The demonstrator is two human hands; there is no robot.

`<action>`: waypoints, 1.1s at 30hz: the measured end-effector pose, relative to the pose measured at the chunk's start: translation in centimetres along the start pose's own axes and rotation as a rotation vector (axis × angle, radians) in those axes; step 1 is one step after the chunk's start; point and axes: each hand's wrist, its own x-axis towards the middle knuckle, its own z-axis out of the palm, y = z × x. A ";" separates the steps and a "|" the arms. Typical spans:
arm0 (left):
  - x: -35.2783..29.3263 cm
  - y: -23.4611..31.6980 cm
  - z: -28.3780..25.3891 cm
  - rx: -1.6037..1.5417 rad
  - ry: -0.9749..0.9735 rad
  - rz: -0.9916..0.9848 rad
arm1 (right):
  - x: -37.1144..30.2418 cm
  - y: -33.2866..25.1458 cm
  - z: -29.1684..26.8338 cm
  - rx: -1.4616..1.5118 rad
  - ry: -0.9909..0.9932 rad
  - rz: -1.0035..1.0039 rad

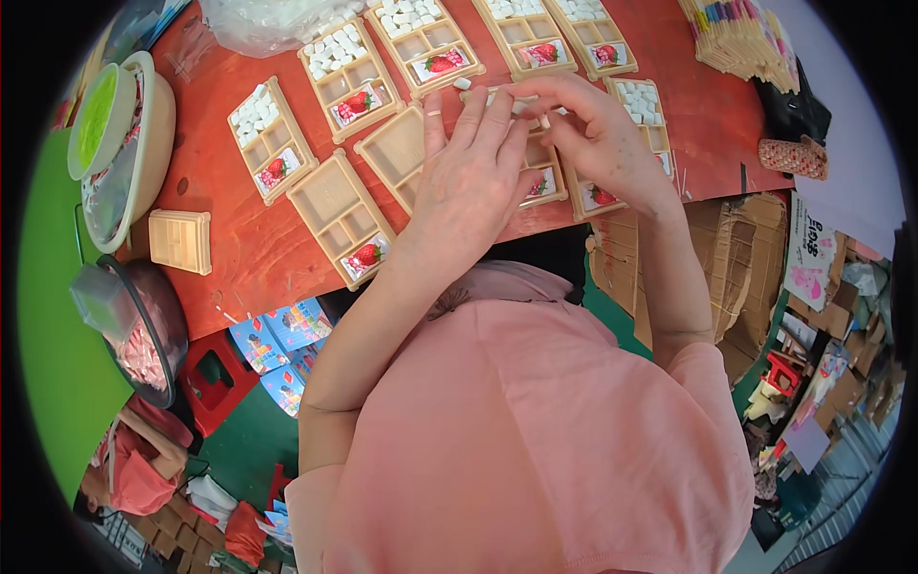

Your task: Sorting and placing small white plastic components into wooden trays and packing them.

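My left hand (469,187) lies over a beige compartment tray (543,185) with its fingers stretched out. White pieces show by its fingertips, and one small white cube (463,84) sits at the tray's far edge. My right hand (607,139) is bent over the same tray, its fingers curled beside the left fingertips. Something small and pale shows there; I cannot make out what. A strawberry-printed packet (537,184) lies in the tray's near compartment. To the left, one tray (330,196) has a strawberry packet (365,256) but no cubes, and another tray (387,148) is partly covered by my left hand.
Filled trays (251,139) with white cubes stand along the red table (244,239). A clear plastic bag (273,24) lies at the back. Wooden sticks (741,43) are stacked far right. Stacked empty trays (180,241), a cream basin (153,143) and a dark bowl (153,330) stand left.
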 end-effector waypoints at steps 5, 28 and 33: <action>-0.3 -0.4 0.1 0.102 -0.142 0.011 | -0.3 0.5 0.0 0.039 0.139 -0.029; 3.9 -5.4 0.5 0.361 -0.033 0.011 | 3.3 0.8 -0.1 -0.571 -0.086 -0.049; 3.5 -4.5 -0.7 0.138 0.108 0.015 | 5.9 -0.4 -2.0 -0.414 -0.121 -0.080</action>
